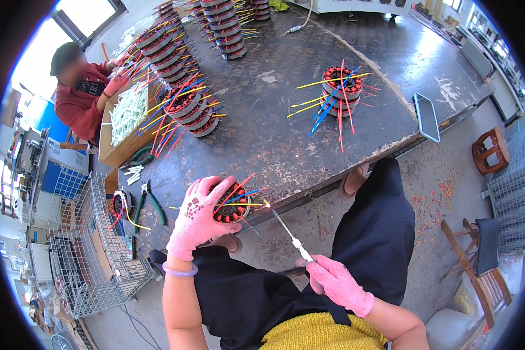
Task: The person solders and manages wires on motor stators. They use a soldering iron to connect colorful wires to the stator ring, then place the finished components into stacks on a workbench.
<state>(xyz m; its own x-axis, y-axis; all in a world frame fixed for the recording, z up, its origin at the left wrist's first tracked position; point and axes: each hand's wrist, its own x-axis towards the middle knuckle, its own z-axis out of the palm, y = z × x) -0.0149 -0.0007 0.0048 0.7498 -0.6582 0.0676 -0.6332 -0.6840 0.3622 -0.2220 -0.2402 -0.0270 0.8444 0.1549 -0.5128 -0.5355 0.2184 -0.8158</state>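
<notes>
My left hand (pixel 193 220), in a pink glove, grips a motor stator (pixel 230 216) with dark red windings at the table's front edge. Red, blue and yellow wires stick out of it to the right. In my right hand (pixel 337 283), also gloved in pink, is a soldering iron (pixel 299 247) with a white handle, its fingers wrapped round the rear part. The iron's thin metal shaft points up and left; its tip is at the end of the yellow wire (pixel 243 204), and whether they touch I cannot tell.
Left on the table are green-handled pliers (pixel 155 207), short white tubes (pixel 135 174) and a smaller wired coil (pixel 120 204). Stacked stators (pixel 186 108) stand behind, two more (pixel 341 96) at right near a phone (pixel 427 118). A co-worker (pixel 84 93) sits beyond a tube-filled box (pixel 114 153).
</notes>
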